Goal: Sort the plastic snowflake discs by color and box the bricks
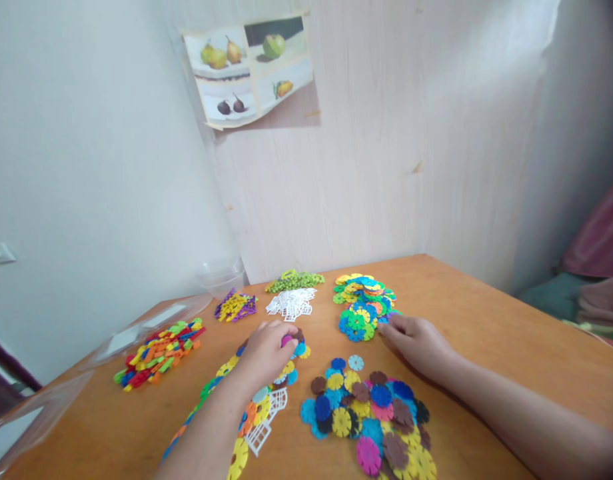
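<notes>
In the head view, the left hand (265, 352) bends over the far end of the left spread of discs (225, 369), with a magenta disc (286, 340) at its fingertips. The right hand (420, 339) has its fingers close together, at the right edge of the far disc pile (359, 319). For both hands, I cannot tell if a disc is gripped. Another disc pile (370, 408) lies nearer, between the forearms.

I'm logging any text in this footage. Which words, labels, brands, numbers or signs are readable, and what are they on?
None: no word, brand, number or sign can be read.
White panels on the clear plastic bags: no print can be made out.
Fruit poster: pictures, no legible lettering.
Notched discs: too small and soft to tell whether anything is marked on them.
</notes>
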The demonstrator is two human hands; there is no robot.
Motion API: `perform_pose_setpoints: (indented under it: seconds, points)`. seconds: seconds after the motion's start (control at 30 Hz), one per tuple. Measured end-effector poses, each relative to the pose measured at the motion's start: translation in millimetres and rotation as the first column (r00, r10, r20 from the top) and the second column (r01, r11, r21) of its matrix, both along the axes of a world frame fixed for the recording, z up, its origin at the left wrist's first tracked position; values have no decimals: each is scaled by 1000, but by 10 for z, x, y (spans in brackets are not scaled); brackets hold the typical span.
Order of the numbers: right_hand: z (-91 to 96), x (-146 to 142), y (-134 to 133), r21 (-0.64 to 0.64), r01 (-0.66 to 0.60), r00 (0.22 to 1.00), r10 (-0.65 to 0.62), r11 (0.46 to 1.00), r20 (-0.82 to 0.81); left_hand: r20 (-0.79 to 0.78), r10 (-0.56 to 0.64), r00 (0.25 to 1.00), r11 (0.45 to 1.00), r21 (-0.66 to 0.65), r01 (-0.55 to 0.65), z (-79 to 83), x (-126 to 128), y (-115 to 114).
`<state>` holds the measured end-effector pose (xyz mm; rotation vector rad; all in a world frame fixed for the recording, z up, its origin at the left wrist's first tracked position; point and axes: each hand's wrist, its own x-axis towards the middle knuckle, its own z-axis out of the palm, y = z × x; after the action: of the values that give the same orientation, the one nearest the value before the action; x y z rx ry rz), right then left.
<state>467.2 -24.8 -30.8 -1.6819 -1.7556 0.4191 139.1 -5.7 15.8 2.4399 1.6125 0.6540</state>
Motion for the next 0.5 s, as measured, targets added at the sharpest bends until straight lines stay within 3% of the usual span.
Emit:
perform_pose_setpoints:
  seconds: [0.17, 0.5]
  points:
    - [-3, 6, -5, 8, -11, 1000, 11, 1000, 25, -152, -86, 985, 996, -5, 86, 6, 100, -80]
    - [-6, -8, -14, 12, -12, 999, 12, 1000, 41, -125, -77, 989, 997, -1, 77, -76, 66, -17]
